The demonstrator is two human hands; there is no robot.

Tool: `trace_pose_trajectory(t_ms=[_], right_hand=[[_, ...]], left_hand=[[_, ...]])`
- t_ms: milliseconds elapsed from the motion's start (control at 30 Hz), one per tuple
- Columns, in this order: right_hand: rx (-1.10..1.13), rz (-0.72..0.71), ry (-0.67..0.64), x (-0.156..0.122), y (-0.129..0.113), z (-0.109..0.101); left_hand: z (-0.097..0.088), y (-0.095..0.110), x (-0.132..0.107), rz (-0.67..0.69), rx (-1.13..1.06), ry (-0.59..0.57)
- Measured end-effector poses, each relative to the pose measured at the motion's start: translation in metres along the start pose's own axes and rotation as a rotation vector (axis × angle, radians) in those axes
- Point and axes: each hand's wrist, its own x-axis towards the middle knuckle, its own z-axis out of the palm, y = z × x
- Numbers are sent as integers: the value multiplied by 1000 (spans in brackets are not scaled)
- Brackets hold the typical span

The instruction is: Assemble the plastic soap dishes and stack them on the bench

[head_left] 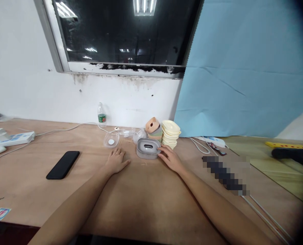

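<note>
On our wood table (26, 180), under a dark window (126, 34) in a white wall (115, 102), we see a black phone (62, 165), a water bottle (101, 115) and a blue sheet (238, 75). Both our arms reach forward. Our left hand (117, 161) lies flat and spread on the wood, near a gray box (148, 148). Our right hand (170, 158) is open and touches the box, just beside a stack of yellow lids (170, 134).

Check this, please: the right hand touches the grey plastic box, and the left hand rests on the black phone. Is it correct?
Not correct: the head view shows the left hand resting on the wooden table, apart from the black phone. The right hand does touch the grey plastic box.
</note>
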Motion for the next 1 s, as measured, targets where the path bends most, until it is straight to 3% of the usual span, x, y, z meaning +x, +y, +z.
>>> trace_pose_trajectory(t_ms=[133,300,367,500,633,767,933,1000], right_hand=[[3,17,73,0,-1,-2],[-167,92,430,14,14,-18],[-260,121,515,27,27,-29],[-412,280,484,55,47,-44],[-391,374,383,70,55,-40],[-285,277,464,69,51,-33],[-184,182,659,57,39,-34],[-137,135,652,53,34,-34]], left_hand=[[-1,0,0,2,-1,10],[-3,0,-1,-6,12,-15],[-3,0,0,0,16,-16],[-2,0,0,0,20,-16],[-3,-1,-1,7,11,-6],[-3,-2,-2,40,6,11],[-1,-3,-1,37,-13,18],[-2,-3,-1,36,-11,10]])
